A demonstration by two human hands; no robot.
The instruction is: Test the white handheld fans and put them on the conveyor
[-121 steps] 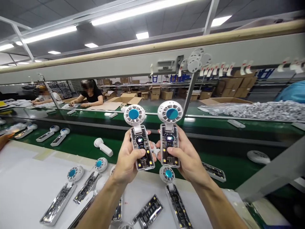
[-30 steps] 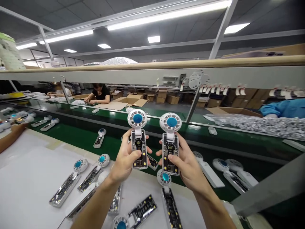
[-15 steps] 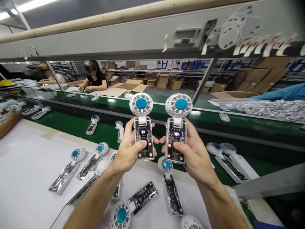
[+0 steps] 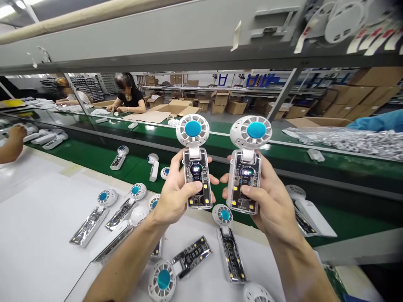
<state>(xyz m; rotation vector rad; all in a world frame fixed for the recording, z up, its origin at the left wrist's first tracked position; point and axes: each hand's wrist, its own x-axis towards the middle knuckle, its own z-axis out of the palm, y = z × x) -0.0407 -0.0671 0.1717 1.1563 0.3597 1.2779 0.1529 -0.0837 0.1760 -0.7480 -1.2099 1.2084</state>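
My left hand [image 4: 174, 193] is closed around a small handheld fan [image 4: 192, 130] with a white round head, a blue centre and a clear body over a dark circuit board. A second handheld fan [image 4: 250, 132] of the same kind is gripped in my right hand [image 4: 272, 197]. Both are held upright side by side, each thumb on the board's front, and a small display glows on each. Below them on the white tabletop [image 4: 40, 214] lie several similar fans, among them one fan [image 4: 231, 253] under the right-held one and another fan [image 4: 192, 256] lying sideways.
A green conveyor belt [image 4: 135, 165] carrying more fans runs beyond the tabletop. Another person's hand [image 4: 15, 138] is at the far left. Across the belt, a person in black [image 4: 132, 98] works beside open cardboard boxes [image 4: 179, 108]. A grey beam [image 4: 141, 46] spans overhead.
The view has shifted, so both held fans appear slightly higher and further right. Both hands keep their hold. The other person's hand at the left has risen, and fans on the belt have shifted.
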